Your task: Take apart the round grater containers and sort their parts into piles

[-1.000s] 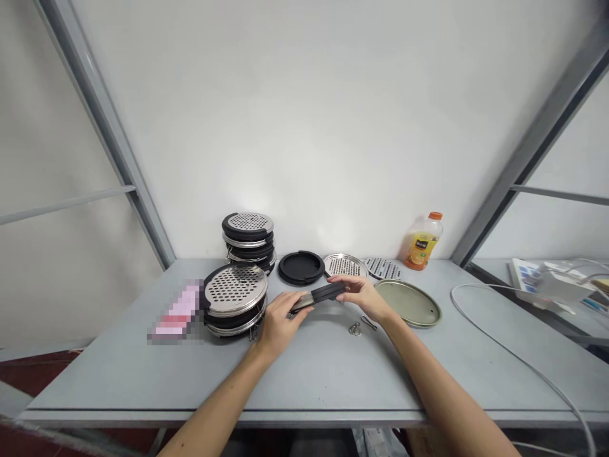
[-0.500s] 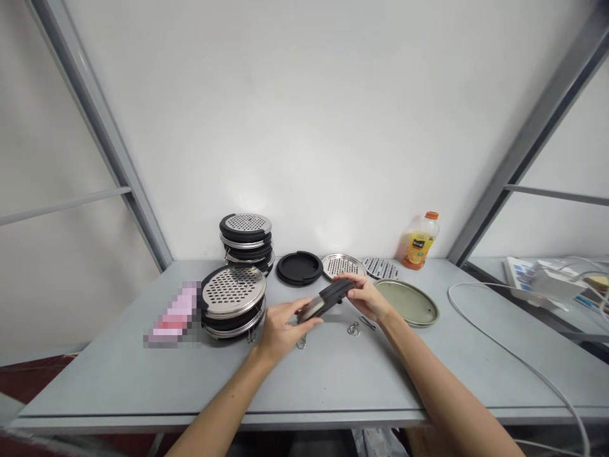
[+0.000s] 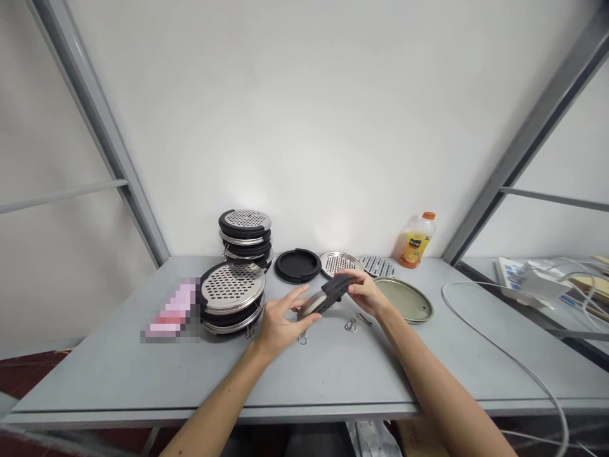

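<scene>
1. The round black-rimmed grater (image 3: 325, 297) now tilts steeper than a second ago, raised above the desk (image 3: 143, 374) centre.
2. Right hand (image 3: 364, 294) pinches its upper edge; left hand (image 3: 278, 324), fingers spread, supports the lower edge.
3. Grater stacks (image 3: 232, 297) stand left.

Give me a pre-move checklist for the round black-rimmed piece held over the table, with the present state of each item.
1. Right hand grips the far edge of the disc: ok.
2. Left hand has a firm grip on the near edge: cannot tell, fingers look spread.
3. Disc is clear of the table: ok, tilted above it.
4. Small metal clips lie within reach: ok.
5. Near stack of graters sits apart from the hands: ok.
6. White cable is away from the hands: ok.
</scene>
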The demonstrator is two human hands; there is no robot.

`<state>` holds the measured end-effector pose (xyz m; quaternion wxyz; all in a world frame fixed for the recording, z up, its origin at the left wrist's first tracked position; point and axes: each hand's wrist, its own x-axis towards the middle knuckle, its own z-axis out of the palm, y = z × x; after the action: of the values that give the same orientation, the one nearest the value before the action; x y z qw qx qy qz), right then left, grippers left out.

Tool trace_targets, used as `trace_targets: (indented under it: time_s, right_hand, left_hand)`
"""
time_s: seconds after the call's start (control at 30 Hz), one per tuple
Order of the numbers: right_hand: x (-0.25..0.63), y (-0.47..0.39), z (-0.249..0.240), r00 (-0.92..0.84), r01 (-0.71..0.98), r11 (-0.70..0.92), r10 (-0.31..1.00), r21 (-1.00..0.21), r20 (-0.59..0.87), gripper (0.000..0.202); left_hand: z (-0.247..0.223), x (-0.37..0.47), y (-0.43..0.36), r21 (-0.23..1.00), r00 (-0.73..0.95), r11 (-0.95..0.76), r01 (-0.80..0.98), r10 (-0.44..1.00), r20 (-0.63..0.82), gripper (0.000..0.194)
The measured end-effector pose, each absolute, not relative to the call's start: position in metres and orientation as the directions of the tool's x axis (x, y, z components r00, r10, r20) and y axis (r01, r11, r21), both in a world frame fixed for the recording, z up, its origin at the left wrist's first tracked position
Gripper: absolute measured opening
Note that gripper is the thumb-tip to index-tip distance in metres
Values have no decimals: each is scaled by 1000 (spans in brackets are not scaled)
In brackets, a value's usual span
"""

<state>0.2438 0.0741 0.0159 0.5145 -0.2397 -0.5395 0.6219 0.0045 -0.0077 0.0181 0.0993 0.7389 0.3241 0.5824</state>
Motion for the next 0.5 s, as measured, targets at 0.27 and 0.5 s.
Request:
trace_targets:
  time_s: [0.27, 0.5]
  right_hand:
    - [246, 75, 12, -319, -396, 155, 901, -905, 294, 39]
    - [245, 75, 9, -266, -493, 107, 927, -864, 266, 41]
  left_hand:
    - [16, 0, -7, 598, 161, -701, 388, 691, 705, 45]
    - [22, -4, -11, 714, 397, -615, 335, 779, 485, 35]
